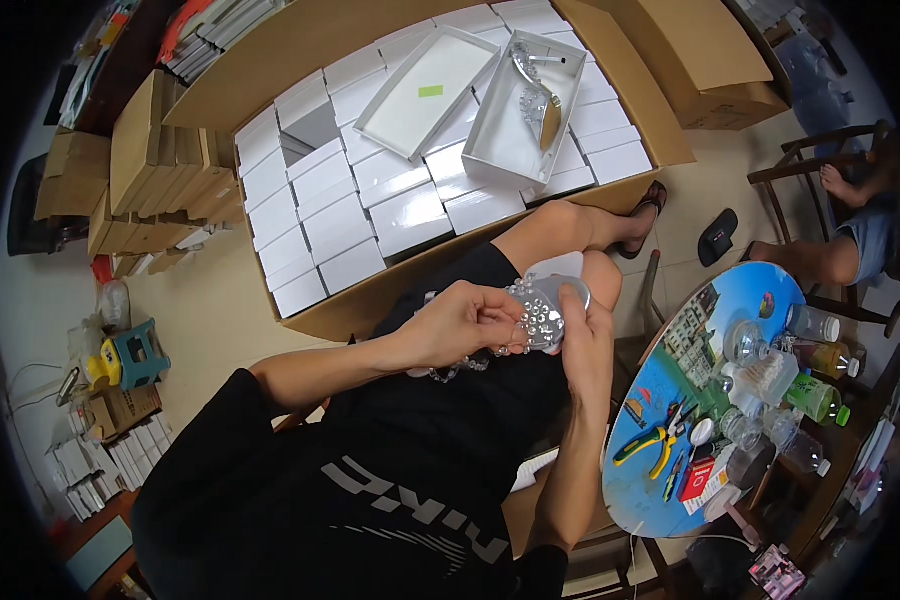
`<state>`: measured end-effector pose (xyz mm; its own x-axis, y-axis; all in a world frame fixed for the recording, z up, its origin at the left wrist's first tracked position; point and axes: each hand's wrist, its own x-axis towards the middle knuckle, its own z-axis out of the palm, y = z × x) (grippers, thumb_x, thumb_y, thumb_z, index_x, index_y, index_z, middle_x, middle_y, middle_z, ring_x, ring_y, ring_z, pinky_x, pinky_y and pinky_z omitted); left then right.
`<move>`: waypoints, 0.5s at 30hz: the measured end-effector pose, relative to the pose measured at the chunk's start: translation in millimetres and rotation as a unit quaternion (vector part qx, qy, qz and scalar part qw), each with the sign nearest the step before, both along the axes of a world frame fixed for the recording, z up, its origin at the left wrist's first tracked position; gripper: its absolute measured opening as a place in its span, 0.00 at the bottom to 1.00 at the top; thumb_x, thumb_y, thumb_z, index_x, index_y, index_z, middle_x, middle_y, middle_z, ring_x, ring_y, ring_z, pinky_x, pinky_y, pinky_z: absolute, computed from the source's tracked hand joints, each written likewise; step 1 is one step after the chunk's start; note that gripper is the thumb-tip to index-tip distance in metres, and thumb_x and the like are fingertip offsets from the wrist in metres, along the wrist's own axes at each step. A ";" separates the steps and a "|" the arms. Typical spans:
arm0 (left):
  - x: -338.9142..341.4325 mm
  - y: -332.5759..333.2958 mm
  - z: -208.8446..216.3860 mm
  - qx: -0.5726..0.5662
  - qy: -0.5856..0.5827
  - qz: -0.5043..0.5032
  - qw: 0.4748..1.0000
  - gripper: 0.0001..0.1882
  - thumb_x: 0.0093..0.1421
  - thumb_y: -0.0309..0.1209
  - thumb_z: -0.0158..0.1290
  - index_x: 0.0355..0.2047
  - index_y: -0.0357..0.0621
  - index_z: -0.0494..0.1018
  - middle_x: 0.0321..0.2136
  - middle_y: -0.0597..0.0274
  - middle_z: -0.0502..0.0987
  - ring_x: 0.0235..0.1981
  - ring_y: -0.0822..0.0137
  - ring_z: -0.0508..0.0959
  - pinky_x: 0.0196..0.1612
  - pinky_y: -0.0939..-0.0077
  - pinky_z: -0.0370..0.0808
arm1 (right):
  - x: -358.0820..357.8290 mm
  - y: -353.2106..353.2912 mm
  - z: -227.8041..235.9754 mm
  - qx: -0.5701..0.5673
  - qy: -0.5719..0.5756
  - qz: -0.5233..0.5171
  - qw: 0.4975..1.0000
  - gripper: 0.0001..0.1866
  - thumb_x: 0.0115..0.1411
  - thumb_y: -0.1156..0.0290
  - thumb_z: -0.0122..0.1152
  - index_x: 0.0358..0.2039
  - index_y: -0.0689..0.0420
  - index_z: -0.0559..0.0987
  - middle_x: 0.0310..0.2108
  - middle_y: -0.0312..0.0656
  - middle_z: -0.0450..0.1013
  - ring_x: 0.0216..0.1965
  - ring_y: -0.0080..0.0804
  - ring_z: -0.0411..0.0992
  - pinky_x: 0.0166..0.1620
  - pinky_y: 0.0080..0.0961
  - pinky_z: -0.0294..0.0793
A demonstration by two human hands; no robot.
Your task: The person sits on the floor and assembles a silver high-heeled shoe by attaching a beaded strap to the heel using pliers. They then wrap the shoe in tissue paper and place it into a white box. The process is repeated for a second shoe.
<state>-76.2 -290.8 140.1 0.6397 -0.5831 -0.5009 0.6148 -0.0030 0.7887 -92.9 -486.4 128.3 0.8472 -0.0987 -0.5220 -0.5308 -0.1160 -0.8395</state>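
Above my lap, my right hand [586,335] grips a clear, round-rimmed piece [573,292] with its thumb along the edge. Shiny round clear beads [540,322] cluster on its greyish surface. My left hand [467,325] is closed at the bead cluster, thumb and fingertips pressed together. What sits between those fingertips is too small to make out. More beads [460,370] hang below my left wrist, against the black clothing. Just beyond the hands, something white [555,266] rests at my knees; its kind is unclear.
A large carton [670,150] ahead holds rows of white boxes [315,215]. On them lie a box lid [400,110] and an opened box [490,150] with a beaded high-heeled sandal [545,120]. At right, a round table [635,490] bears pliers [642,443] and bottles; another person's legs [820,260] show beyond.
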 end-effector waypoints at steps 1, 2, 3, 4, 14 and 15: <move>0.8 0.4 -2.6 -0.007 0.018 0.012 1.000 0.10 0.62 0.24 0.58 0.43 0.31 0.76 0.33 0.61 0.81 0.33 0.77 0.78 0.36 0.84 0.75 | 2.7 0.6 -4.0 -0.009 -0.013 0.003 1.000 0.21 0.68 0.59 0.50 0.37 0.67 0.80 0.25 0.43 0.77 0.23 0.26 0.72 0.26 0.26 0.70; 0.9 0.0 -7.6 -0.016 0.037 0.022 0.999 0.10 0.63 0.24 0.57 0.43 0.30 0.76 0.33 0.60 0.81 0.33 0.77 0.78 0.36 0.84 0.75 | 3.9 0.6 -10.8 -0.019 -0.024 0.006 1.000 0.22 0.68 0.58 0.50 0.36 0.67 0.80 0.24 0.44 0.77 0.24 0.28 0.73 0.29 0.28 0.71; 1.0 -0.3 -12.2 -0.025 0.056 0.033 0.998 0.10 0.63 0.23 0.56 0.44 0.30 0.76 0.33 0.59 0.81 0.33 0.76 0.79 0.37 0.84 0.76 | 5.6 0.8 -14.6 -0.030 -0.035 0.008 0.999 0.23 0.69 0.57 0.49 0.35 0.68 0.79 0.23 0.45 0.76 0.25 0.29 0.73 0.31 0.31 0.72; 1.1 0.7 -16.5 -0.024 0.063 0.031 0.997 0.11 0.64 0.24 0.56 0.45 0.31 0.75 0.35 0.58 0.81 0.35 0.75 0.79 0.39 0.84 0.76 | 7.9 1.0 -15.9 -0.027 -0.026 0.015 0.999 0.23 0.69 0.57 0.49 0.35 0.68 0.79 0.24 0.46 0.76 0.26 0.31 0.73 0.33 0.31 0.72; -6.5 -6.2 -31.5 -0.134 0.285 0.175 0.933 0.11 0.68 0.25 0.50 0.47 0.31 0.74 0.46 0.53 0.79 0.47 0.66 0.80 0.55 0.74 0.77 | 13.4 -2.2 -34.4 -0.021 -0.085 0.064 0.994 0.21 0.70 0.59 0.48 0.39 0.68 0.77 0.31 0.50 0.78 0.33 0.33 0.74 0.39 0.32 0.71; -8.7 -7.3 -38.3 -0.168 0.295 0.203 0.919 0.11 0.68 0.25 0.50 0.47 0.31 0.73 0.46 0.53 0.79 0.47 0.65 0.80 0.55 0.74 0.77 | 12.2 -0.4 -37.7 -0.020 -0.086 0.066 0.994 0.20 0.71 0.60 0.48 0.39 0.68 0.77 0.32 0.50 0.78 0.33 0.32 0.74 0.39 0.31 0.71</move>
<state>-84.9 -298.0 101.9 0.5133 -0.5417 -0.6657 0.8325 0.5028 0.2327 -80.7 -486.8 90.6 0.9305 0.0024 -0.3663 -0.3577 -0.2104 -0.9098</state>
